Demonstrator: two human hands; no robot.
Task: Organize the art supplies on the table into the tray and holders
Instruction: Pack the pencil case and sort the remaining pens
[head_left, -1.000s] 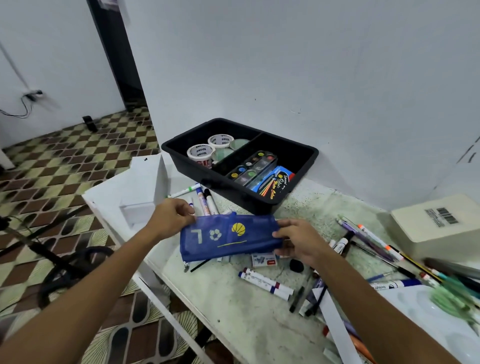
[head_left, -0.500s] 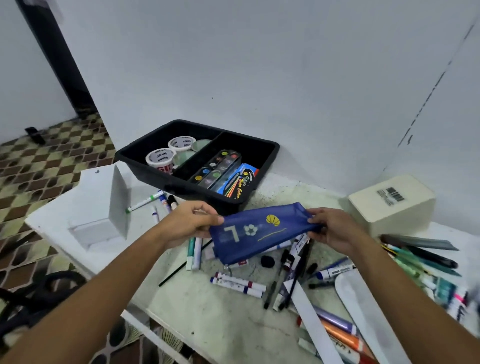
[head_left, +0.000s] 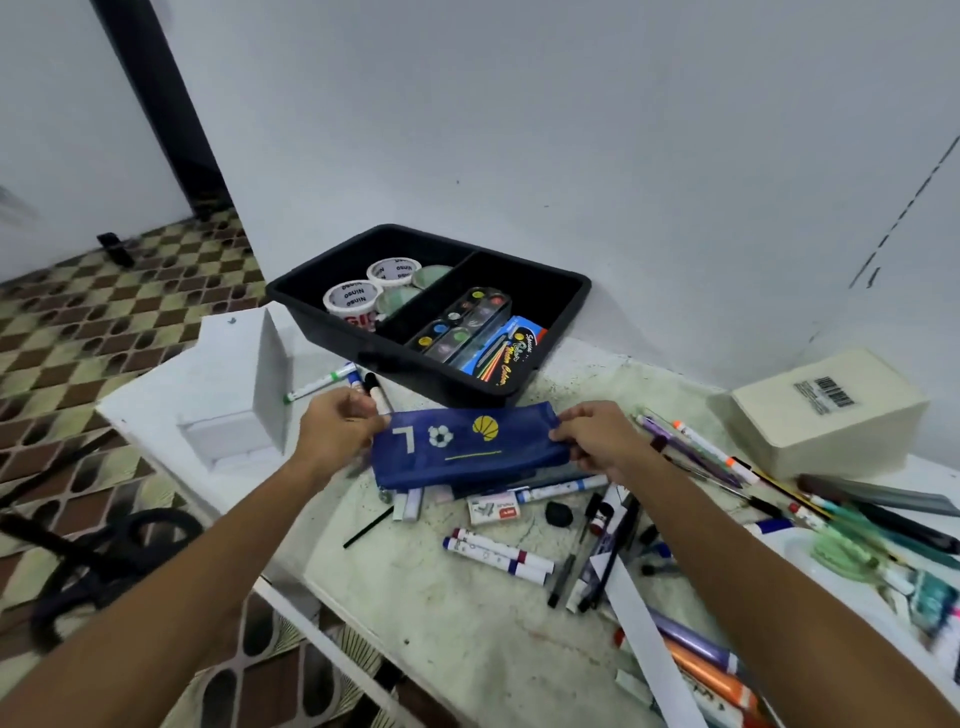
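Fingers of left hand (head_left: 335, 434) and right hand (head_left: 597, 441) pinching opposite ends of blue pencil pouch (head_left: 467, 449) before black tray (head_left: 566, 306).

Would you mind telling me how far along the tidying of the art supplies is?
Done: tape rolls, a paint set and a colour box sit in the black tray. In hand: the left hand and right hand hold a blue pouch by its ends. Left: many markers and pens lie scattered on the table.
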